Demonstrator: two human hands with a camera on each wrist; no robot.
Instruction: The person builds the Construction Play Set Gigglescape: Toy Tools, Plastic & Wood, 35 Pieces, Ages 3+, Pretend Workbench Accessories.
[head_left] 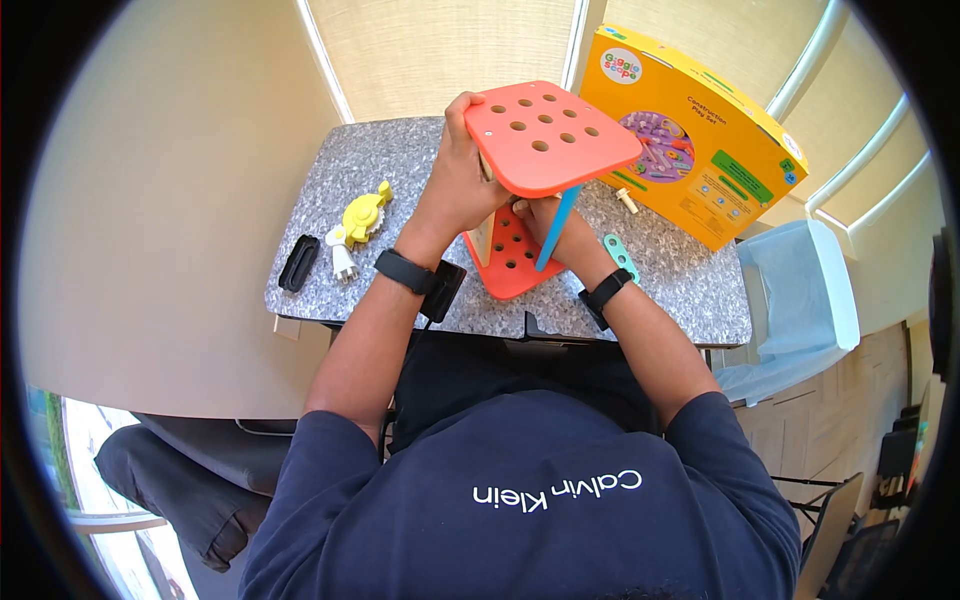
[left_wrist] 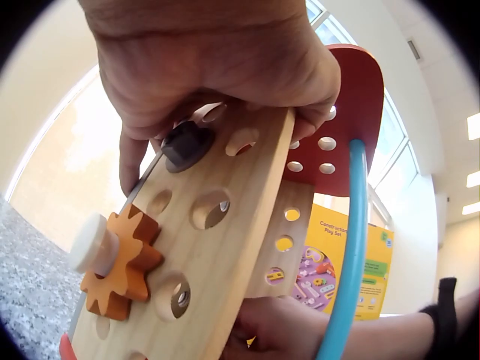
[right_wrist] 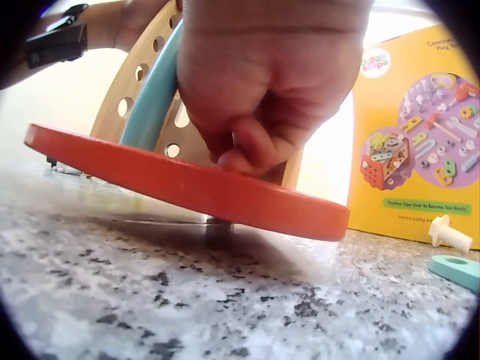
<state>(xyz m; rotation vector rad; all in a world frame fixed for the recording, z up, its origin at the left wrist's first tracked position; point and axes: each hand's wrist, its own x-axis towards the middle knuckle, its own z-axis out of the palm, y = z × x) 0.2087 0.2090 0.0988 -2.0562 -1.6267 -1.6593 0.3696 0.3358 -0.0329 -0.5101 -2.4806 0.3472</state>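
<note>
1. Toy frame, perforated, stood on end near the front of the speckled table [head_left: 690, 310]. Parts: upper red panel [head_left: 560, 165]; lower red panel [head_left: 515, 285], tilted on the tabletop; blue rod [head_left: 558, 230] running between the two; near wooden panel [left_wrist: 247, 180]; far wooden panel [left_wrist: 289, 229].
2. Fittings on the near wooden panel: orange gear [left_wrist: 131, 262] with white peg [left_wrist: 90, 244] at its face; dark grey fastener [left_wrist: 187, 145] higher up.
3. Left hand [head_left: 455, 185]: grasping the near wooden panel at its end, beside the upper red panel.
4. Right hand [right_wrist: 270, 82]: inside the frame above the lower red panel, fingers curled; whether it pinches a small part cannot be told.
5. Loose items: cream bolt [head_left: 627, 200] and teal strip [right_wrist: 459, 276] to the right; yellow piece [head_left: 362, 217], white piece [head_left: 343, 260] and black tray [head_left: 299, 263] to the left.
6. Printed yellow carton [head_left: 690, 130], upright behind.
7. Condition: main body apparently assembled, some fittings mounted; work at the lower end seems unfinished, and the loose pieces remain unattached. Tightness of joints: not determinable.
</note>
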